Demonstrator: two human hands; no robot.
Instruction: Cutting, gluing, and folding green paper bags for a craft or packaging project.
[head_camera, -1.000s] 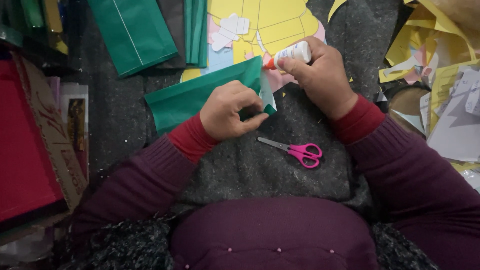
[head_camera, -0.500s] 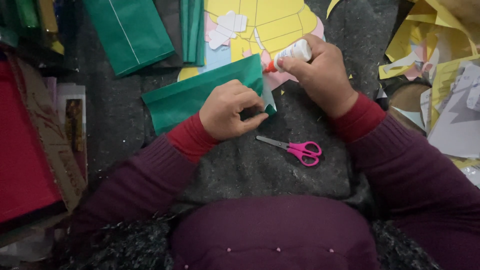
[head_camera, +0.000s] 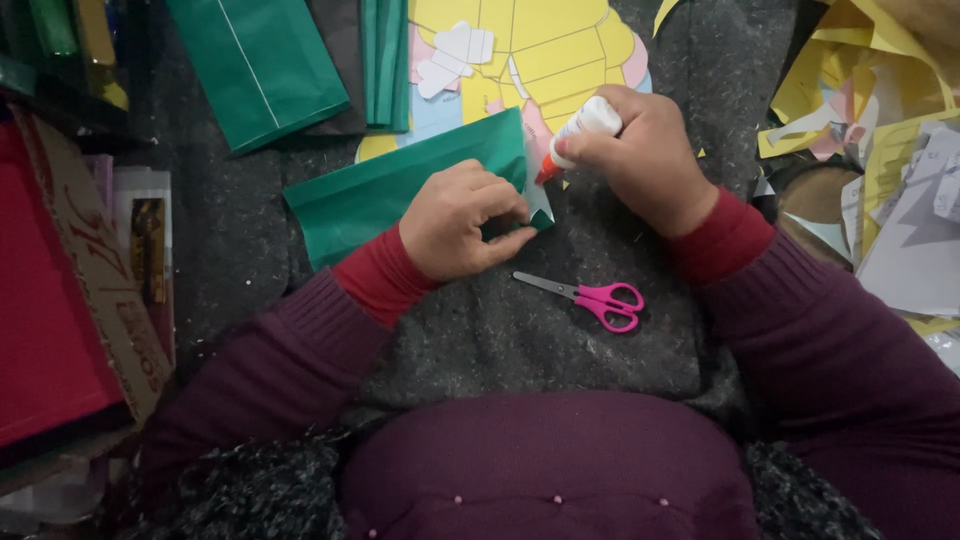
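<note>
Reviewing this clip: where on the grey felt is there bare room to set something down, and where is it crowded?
Bare grey felt lies between the pink scissors and the person's lap, and left of the green paper beside the red box. It is crowded around the left hand, the right hand with the glue bottle, and the paper scraps at right.

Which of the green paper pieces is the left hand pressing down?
The folded green sheet nearest the person, under the left hand; the others lie untouched farther up.

Head camera looks steeply down, close over the lap.
</note>
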